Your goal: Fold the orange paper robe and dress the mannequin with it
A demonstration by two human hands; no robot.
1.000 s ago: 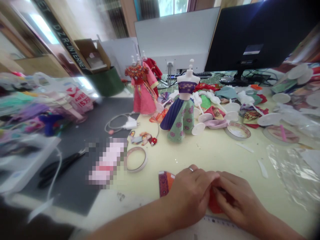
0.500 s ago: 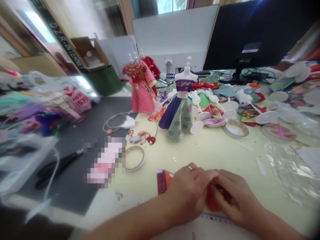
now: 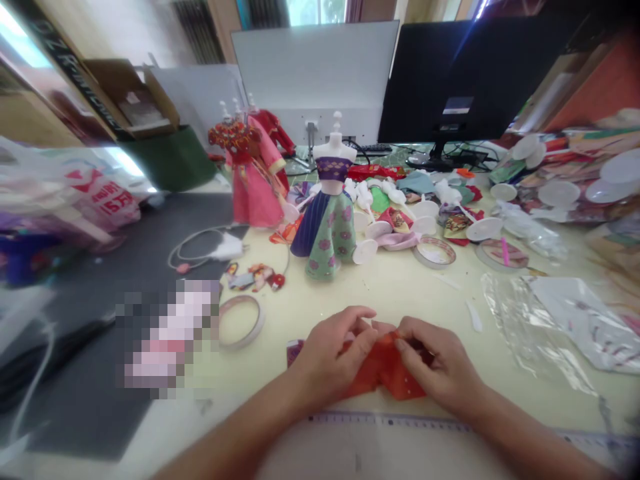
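Pinching the upper edge of a thin orange-red fabric piece between thumb and fingers, the right hand is close beside the left hand, which curves over the piece's left part; whether its fingers grip it cannot be told. The fabric sits over the pale yellow tabletop, between a white, dark-marked ruler and a white doll form in a purple top.

I face a pale yellow table; behind it, above a white monitor, I see a bright window beside a dark curtain. Bluish glare streaks a black monitor.
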